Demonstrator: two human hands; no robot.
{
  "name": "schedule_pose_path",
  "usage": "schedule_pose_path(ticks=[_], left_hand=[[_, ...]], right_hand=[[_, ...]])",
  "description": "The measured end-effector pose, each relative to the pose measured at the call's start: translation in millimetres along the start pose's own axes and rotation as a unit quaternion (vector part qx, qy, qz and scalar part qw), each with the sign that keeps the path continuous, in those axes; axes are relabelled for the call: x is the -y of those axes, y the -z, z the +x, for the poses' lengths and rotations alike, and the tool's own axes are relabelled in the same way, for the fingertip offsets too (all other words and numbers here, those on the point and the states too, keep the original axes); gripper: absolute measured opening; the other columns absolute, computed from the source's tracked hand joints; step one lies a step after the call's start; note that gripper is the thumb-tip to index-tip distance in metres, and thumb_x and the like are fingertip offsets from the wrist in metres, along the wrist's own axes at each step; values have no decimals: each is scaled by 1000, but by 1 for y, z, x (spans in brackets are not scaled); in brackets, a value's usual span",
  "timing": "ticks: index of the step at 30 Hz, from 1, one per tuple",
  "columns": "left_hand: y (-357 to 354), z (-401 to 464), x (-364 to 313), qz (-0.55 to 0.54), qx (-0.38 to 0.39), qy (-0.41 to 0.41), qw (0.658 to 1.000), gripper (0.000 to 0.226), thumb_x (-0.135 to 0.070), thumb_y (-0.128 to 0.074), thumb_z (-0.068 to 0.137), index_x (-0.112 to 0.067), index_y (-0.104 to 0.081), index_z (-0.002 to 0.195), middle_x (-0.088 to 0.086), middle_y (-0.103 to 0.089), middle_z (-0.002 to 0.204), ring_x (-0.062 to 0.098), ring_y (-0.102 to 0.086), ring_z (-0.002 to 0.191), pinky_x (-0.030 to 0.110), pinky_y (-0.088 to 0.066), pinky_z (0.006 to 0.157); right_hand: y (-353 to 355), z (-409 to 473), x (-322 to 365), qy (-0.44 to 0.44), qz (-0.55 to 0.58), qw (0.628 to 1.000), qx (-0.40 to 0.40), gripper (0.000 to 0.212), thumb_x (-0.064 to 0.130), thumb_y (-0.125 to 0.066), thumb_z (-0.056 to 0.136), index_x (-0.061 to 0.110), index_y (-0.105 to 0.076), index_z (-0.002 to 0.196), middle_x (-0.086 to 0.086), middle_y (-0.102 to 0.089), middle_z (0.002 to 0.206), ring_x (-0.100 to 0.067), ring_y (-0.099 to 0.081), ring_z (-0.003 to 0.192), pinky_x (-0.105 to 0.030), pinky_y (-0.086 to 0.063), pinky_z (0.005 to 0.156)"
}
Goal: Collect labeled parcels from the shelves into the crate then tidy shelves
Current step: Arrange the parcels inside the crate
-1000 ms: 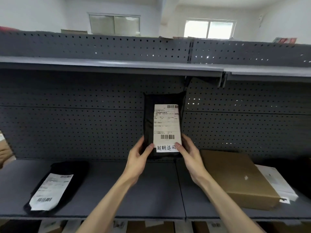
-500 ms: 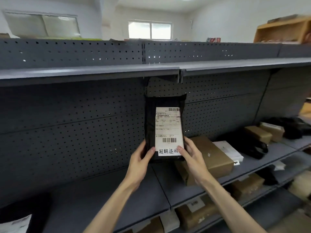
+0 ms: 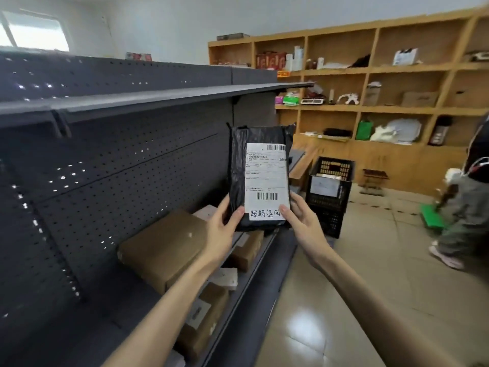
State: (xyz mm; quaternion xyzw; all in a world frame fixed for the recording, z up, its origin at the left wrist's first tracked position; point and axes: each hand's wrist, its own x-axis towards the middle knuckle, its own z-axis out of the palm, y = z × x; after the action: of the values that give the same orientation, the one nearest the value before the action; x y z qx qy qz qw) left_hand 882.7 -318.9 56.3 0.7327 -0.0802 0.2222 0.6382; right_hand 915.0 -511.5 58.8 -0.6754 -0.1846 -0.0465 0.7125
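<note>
A dark grey metal shelving unit with a perforated back panel (image 3: 111, 181) runs along my left, and a wall of wooden cubby shelves (image 3: 370, 107) full of odds and ends stands across the tiled floor. I hold a black plastic mailer parcel (image 3: 239, 165) upright in front of me, above the shelf edge, its white shipping label (image 3: 266, 178) with barcodes and handwritten characters facing me. My left hand (image 3: 221, 229) grips its lower left corner, thumb on the front beside the label; my right hand (image 3: 301, 218) grips the lower right corner, thumb on the label. Behind the parcel, a black slatted plastic crate (image 3: 329, 192) stands on the floor. A large brown cardboard box (image 3: 161, 247) lies on the shelf below my left wrist, with smaller brown boxes (image 3: 246, 250) on the shelf beneath.
</note>
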Motion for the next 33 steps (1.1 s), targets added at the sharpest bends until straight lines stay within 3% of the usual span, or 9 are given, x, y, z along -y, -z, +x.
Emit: schedule_pose_path(ticks=[5, 9, 14, 20, 30, 33], left_hand=[[-89, 47, -9, -63, 80, -35, 994, 45, -10, -56, 102, -13, -50, 146, -6, -61, 140, 6, -53, 132, 26, -42, 111], [-151, 81, -16, -119, 111, -43, 986, 43, -7, -55, 101, -16, -51, 143, -6, -62, 138, 5, -56, 129, 21, -46, 106], [-212, 132, -9, -140, 150, -61, 977, 49, -12, -56, 101, -17, -46, 149, -7, -60, 142, 7, -54, 132, 24, -46, 106], [-268, 188, 3, -149, 168, -79, 971, 43, -12, -55, 102, -16, -49, 145, -6, -62, 138, 11, -55, 131, 40, -45, 112], [-322, 277, 52, -130, 173, -78, 973, 43, -15, -53, 103, -18, -49, 146, -8, -61, 139, 10, -53, 133, 43, -41, 115], [-335, 306, 69, -138, 176, -73, 972, 42, -13, -53, 103, -16, -49, 146, -7, -62, 138, 9, -55, 131, 37, -44, 112]], right_hand=[[84, 16, 23, 11, -18, 996, -89, 46, 17, -60, 96, 10, -49, 140, -2, -64, 131, -12, -60, 121, -31, -48, 103], [140, 35, 36, 31, -31, 990, -133, 36, 12, -59, 96, 8, -56, 132, -1, -68, 123, -6, -66, 109, -18, -53, 87], [196, 70, 36, 46, -51, 983, -173, 41, 15, -60, 96, 8, -54, 136, 5, -71, 116, -3, -68, 102, -15, -53, 78], [246, 120, 27, 55, -84, 980, -173, 36, 16, -52, 100, 11, -52, 136, 9, -69, 112, 3, -68, 92, -13, -52, 71], [296, 210, -13, 48, -113, 977, -172, 36, 19, -48, 102, 15, -50, 138, 11, -66, 119, 6, -64, 100, -13, -52, 75], [305, 240, -28, 47, -110, 977, -175, 32, 19, -48, 103, 21, -49, 135, 14, -65, 118, 6, -64, 102, -12, -52, 76]])
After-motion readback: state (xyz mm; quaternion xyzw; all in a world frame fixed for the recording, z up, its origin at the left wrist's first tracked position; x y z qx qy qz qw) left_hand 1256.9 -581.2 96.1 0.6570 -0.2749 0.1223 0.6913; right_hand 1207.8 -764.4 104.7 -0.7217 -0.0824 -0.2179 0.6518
